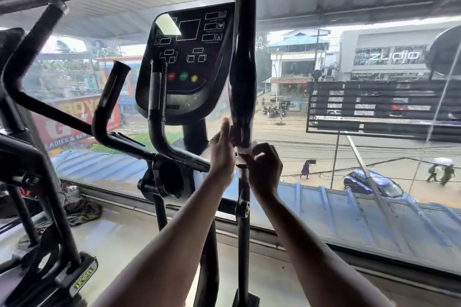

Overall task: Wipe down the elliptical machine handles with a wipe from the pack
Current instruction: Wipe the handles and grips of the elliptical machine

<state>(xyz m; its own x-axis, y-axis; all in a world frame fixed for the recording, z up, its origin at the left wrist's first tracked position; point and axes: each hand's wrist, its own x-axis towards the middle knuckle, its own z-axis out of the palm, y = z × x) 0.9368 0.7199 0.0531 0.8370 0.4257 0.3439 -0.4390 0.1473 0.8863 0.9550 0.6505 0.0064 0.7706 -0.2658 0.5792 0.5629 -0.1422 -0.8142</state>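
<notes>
The elliptical's right moving handle is a tall black padded bar rising to the top of the view. At the bottom end of its grip a white wipe is wrapped around the bar. My left hand presses flat against the left side of the bar and the wipe. My right hand grips the wipe from the right, fingers curled around it. The left moving handle slants up at the far left. Two short fixed handles stand beside the console. The wipe pack is not in view.
The black console with red, green and yellow buttons sits left of the bar. A large window runs just behind the machine, street below. A foot pedal lies at lower left; cloth and cables sit on the sill.
</notes>
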